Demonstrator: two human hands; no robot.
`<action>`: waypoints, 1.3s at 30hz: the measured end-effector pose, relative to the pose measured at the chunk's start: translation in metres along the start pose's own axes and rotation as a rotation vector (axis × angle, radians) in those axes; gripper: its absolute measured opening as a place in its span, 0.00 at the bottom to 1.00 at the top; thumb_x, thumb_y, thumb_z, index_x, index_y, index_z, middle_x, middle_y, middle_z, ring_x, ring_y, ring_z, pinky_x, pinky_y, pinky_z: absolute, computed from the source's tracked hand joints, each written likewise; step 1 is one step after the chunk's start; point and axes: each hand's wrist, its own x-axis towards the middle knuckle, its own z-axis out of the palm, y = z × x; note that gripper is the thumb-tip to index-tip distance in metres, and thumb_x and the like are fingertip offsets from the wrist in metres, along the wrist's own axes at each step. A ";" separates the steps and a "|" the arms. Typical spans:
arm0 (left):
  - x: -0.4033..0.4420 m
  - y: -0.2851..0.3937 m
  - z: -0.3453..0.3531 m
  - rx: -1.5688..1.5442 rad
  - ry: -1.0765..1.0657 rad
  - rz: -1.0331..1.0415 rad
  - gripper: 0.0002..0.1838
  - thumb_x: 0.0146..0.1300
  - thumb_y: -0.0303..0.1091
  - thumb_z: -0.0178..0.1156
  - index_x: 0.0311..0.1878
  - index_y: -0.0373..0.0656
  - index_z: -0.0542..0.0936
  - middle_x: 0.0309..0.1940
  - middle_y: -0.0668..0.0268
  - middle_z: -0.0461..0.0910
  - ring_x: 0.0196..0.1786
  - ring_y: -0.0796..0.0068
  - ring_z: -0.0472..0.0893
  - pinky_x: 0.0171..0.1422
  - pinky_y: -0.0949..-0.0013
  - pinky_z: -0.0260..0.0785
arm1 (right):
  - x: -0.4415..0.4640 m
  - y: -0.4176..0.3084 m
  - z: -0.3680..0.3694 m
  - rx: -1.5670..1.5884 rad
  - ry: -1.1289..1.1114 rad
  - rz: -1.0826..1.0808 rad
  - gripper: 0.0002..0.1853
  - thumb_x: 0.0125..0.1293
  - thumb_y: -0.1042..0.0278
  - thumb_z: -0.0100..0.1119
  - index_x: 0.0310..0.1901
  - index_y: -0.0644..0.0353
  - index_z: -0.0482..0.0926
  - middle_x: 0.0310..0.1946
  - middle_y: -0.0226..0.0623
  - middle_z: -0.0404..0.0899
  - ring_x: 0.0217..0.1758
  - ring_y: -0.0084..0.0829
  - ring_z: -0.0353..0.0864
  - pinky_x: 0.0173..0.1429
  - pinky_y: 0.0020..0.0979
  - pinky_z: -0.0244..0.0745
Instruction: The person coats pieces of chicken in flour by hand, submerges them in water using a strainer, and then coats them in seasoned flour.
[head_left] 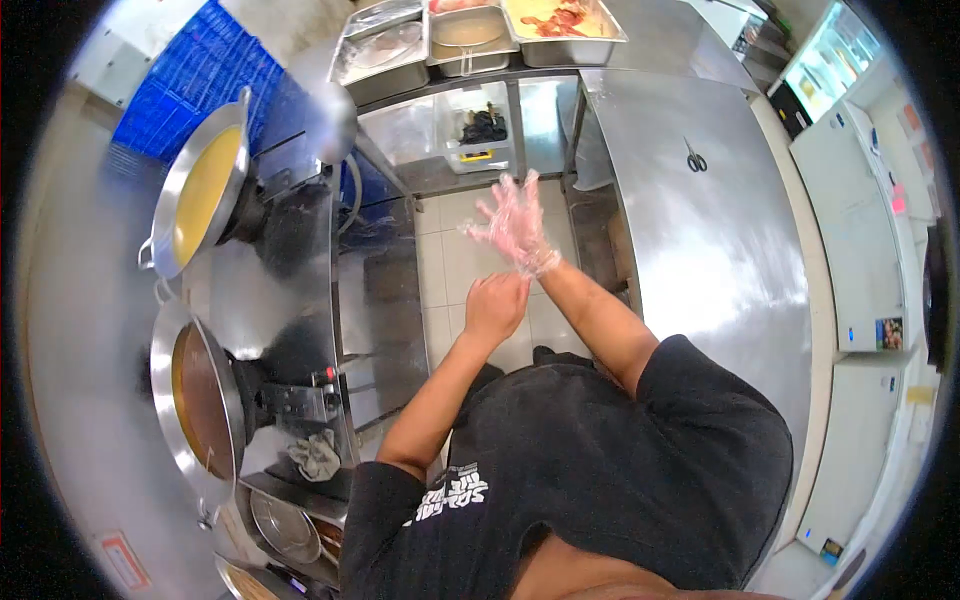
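Note:
A clear plastic glove [543, 258] covers my right hand [512, 218], which is raised over the tiled floor with its fingers spread. Below it is my left hand [497, 308], bare, its fingers closed at the cuff of the glove near the right wrist. The glove looks loose and wrinkled around the fingers and wrist. Both hands are in front of my body, between the stove side and the steel table.
Two large woks, one with yellow liquid [208, 200] and one with brown liquid [200, 400], stand at the left. Metal trays [385, 72] line the back counter. Black scissors [695, 155] lie on the steel table [720, 230] at right. Blue crates [205, 80] stand back left.

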 end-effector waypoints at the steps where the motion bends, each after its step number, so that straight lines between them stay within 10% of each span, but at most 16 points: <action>1: 0.017 -0.004 0.007 -0.034 -0.005 0.074 0.12 0.66 0.39 0.55 0.29 0.42 0.75 0.24 0.56 0.78 0.32 0.51 0.78 0.37 0.52 0.66 | 0.014 -0.014 -0.007 0.019 0.015 -0.039 0.56 0.57 0.15 0.32 0.75 0.42 0.25 0.79 0.32 0.21 0.81 0.45 0.26 0.72 0.70 0.36; 7: 0.120 -0.054 0.029 -0.100 -0.145 0.294 0.11 0.65 0.38 0.55 0.29 0.43 0.75 0.25 0.59 0.78 0.32 0.54 0.79 0.39 0.53 0.68 | 0.095 -0.070 -0.046 0.027 0.119 -0.283 0.55 0.59 0.16 0.29 0.76 0.47 0.28 0.79 0.37 0.33 0.81 0.43 0.37 0.79 0.47 0.22; 10: 0.184 -0.116 0.010 -0.189 -0.271 0.144 0.11 0.66 0.41 0.56 0.33 0.43 0.77 0.27 0.59 0.80 0.34 0.57 0.81 0.42 0.57 0.71 | 0.159 -0.089 -0.078 -0.006 0.256 -0.369 0.55 0.62 0.22 0.40 0.76 0.55 0.33 0.73 0.50 0.53 0.70 0.47 0.64 0.77 0.49 0.42; 13: 0.268 -0.216 -0.027 -0.490 -0.068 -0.161 0.13 0.66 0.44 0.58 0.40 0.43 0.79 0.33 0.59 0.82 0.37 0.63 0.83 0.44 0.62 0.73 | 0.220 -0.116 -0.092 -0.494 0.580 -0.534 0.33 0.68 0.40 0.54 0.62 0.59 0.63 0.47 0.40 0.77 0.45 0.36 0.81 0.56 0.39 0.73; 17: 0.391 -0.355 -0.100 -0.307 0.298 -0.451 0.13 0.64 0.41 0.60 0.43 0.41 0.80 0.39 0.56 0.84 0.43 0.60 0.84 0.48 0.61 0.74 | 0.301 -0.153 -0.038 -0.721 0.610 -0.426 0.25 0.68 0.47 0.58 0.55 0.58 0.69 0.40 0.36 0.77 0.39 0.30 0.82 0.51 0.34 0.76; 22: 0.529 -0.503 -0.148 0.288 -0.033 -0.763 0.27 0.61 0.54 0.56 0.46 0.35 0.80 0.37 0.55 0.85 0.45 0.52 0.83 0.53 0.52 0.71 | 0.376 -0.172 0.006 -0.759 0.553 -0.407 0.23 0.67 0.50 0.61 0.52 0.60 0.73 0.38 0.35 0.77 0.38 0.29 0.82 0.51 0.32 0.77; 25: 0.574 -0.572 -0.142 0.044 -0.234 -0.932 0.22 0.62 0.48 0.59 0.41 0.35 0.80 0.35 0.54 0.85 0.36 0.59 0.83 0.43 0.59 0.75 | 0.399 -0.170 0.008 -0.773 0.594 -0.337 0.23 0.66 0.53 0.63 0.53 0.61 0.73 0.39 0.35 0.78 0.36 0.28 0.81 0.50 0.31 0.78; 28: 0.579 -0.643 -0.097 -0.834 -0.126 -1.112 0.14 0.61 0.39 0.61 0.35 0.35 0.79 0.30 0.56 0.83 0.27 0.70 0.80 0.31 0.71 0.73 | 0.421 -0.178 0.008 -0.773 0.558 -0.361 0.20 0.67 0.57 0.62 0.52 0.62 0.73 0.38 0.34 0.78 0.35 0.26 0.80 0.48 0.30 0.77; 29: 0.576 -0.656 -0.089 -0.943 -0.134 -1.121 0.07 0.61 0.30 0.63 0.37 0.36 0.79 0.31 0.61 0.83 0.25 0.85 0.76 0.27 0.85 0.70 | 0.427 -0.181 0.014 -0.787 0.544 -0.376 0.19 0.67 0.57 0.61 0.52 0.62 0.73 0.38 0.34 0.78 0.35 0.26 0.80 0.48 0.30 0.77; 39: 0.552 -0.544 -0.190 -0.203 0.174 -0.861 0.13 0.59 0.34 0.59 0.27 0.32 0.81 0.22 0.59 0.82 0.23 0.68 0.81 0.32 0.68 0.74 | 0.536 -0.176 0.033 -1.206 0.111 -0.347 0.19 0.67 0.57 0.59 0.49 0.65 0.75 0.38 0.40 0.81 0.39 0.33 0.83 0.49 0.34 0.75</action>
